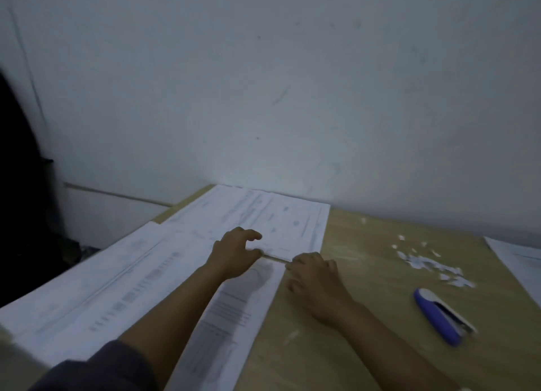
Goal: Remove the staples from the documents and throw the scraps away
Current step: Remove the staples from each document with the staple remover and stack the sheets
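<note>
Dark sleeve (96, 367) at 7 o'clock, bare forearm running up from it to the left hand (234, 253) just below frame centre. Thumb and curled fingers pinching the far edge of the near document (234, 308), index raised a little; probably steadying the sheets where the staple would sit, though no staple discernible through the blur. Right hand (316, 276) just beside it toward 3 o'clock, knuckles up, fingers curled at the corner of that same edge; tips hidden, so cannot tell whether gripping paper or merely clenched. Held close together, likely to work at the fastening between them. Wider sheets (117, 279) spread from 8 toward 12 o'clock beneath and beyond the document, overhanging the table (366, 244). Torn white scraps (430, 264) at 3 o'clock, well apart from both hands, apparently kept in one heap for binning, not yet thrown away. Purple stapler (442, 314) at 4 o'clock, untouched, near the scraps and seemingly within reach. Another sheet (518, 262) at the right border.
</note>
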